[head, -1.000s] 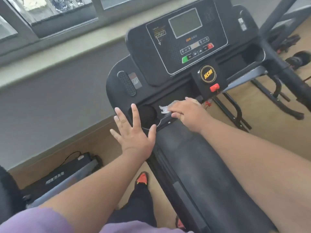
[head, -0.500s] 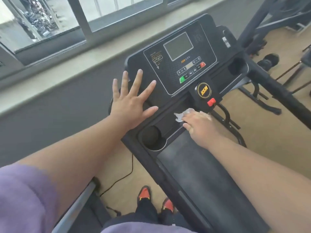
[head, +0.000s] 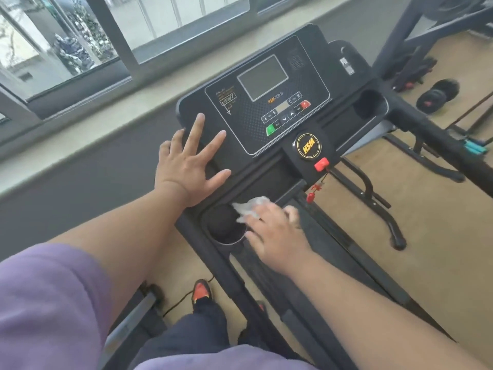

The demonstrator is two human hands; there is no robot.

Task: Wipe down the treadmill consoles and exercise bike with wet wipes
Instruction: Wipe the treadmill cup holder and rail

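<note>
Item: treadmill console [head: 269, 102], black, angled panel with grey display screen [head: 262, 77], button row including a green key [head: 270, 128] and a red key [head: 305, 104], round yellow-lettered badge [head: 309, 146] below the panel, red safety clip [head: 321, 164] just below the badge. All places here are given relative to this console.

Item: wet wipe [head: 249, 206], white, crumpled. Lies on the tray shelf at the console's lower edge, just beside the left cup holder [head: 226, 227], with one corner reaching over the holder's rim.

Item: right hand [head: 272, 231]. Rests on the wipe and presses it to the shelf; fingers lie fairly flat, slightly bent over the cloth, part of the wipe showing past the fingertips. Whether the thumb pinches the wipe cannot be told.

Item: left hand [head: 190, 166]. Fingers spread wide and straight, palm flat on the console's left shoulder, holding nothing; it appears to brace the frame.

Item: second cup holder [head: 369, 104], at the console's right end. Dumbbell [head: 437, 96] on the floor beyond it.

Step in hand, as judged: wiping the lower tray. To do it well, keep the palm flat so the whole wipe bears on the plastic, sweep in overlapping strokes along the shelf, then fold the cloth around the fingertips to reach inside the cup holder's wall and base. Go lightly over the button row and screen so no key is pressed hard, and steer round the safety clip's cord rather than dragging it loose. The bracing hand should shift off any patch not yet wiped.
</note>
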